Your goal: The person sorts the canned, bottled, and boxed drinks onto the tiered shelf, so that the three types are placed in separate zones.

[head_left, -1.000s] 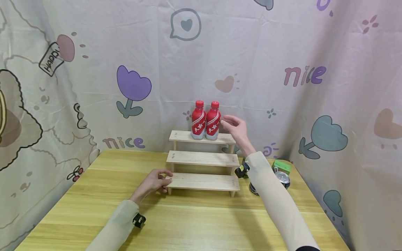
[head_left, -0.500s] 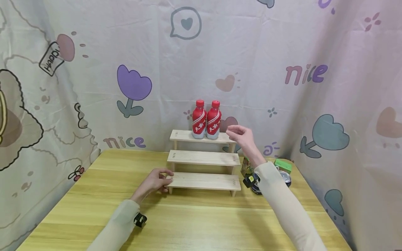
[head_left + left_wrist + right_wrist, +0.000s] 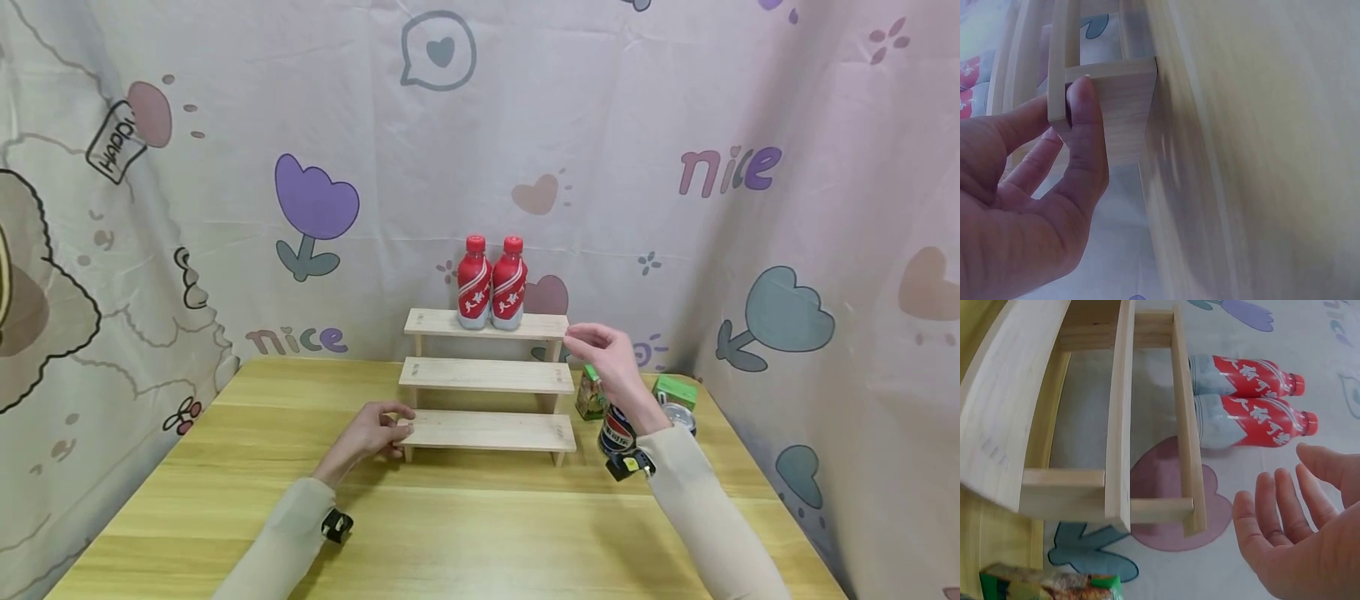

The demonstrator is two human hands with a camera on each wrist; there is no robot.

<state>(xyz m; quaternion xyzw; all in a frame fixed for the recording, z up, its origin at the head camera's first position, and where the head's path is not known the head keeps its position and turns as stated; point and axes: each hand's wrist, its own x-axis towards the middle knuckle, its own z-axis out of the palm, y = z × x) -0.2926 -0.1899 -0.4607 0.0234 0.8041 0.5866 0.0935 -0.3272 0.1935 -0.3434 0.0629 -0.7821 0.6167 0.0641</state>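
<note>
A three-step wooden display rack [image 3: 487,375] stands on the table. Two red-capped plastic bottles [image 3: 509,287] with red labels stand upright side by side on its top step. My left hand [image 3: 371,432] pinches the left end of the lowest step; in the left wrist view the thumb [image 3: 1085,119] lies along the front of the board's end. My right hand [image 3: 611,362] is in the air just right of the top step, fingers loosely bent and nothing in them. The right wrist view shows both bottles [image 3: 1254,422] beyond its fingertips.
Right of the rack, partly behind my right arm, are a dark drink can [image 3: 617,431], another can with a silver top [image 3: 678,417], a green box [image 3: 675,390] and a small green carton [image 3: 589,397]. A patterned curtain [image 3: 630,167] hangs behind the table [image 3: 450,533].
My right hand has drawn away from the right-hand bottle, moving right and down, uncovering the carton and dark can. The left hand keeps its grip on the lowest step. The bottles have stayed put.
</note>
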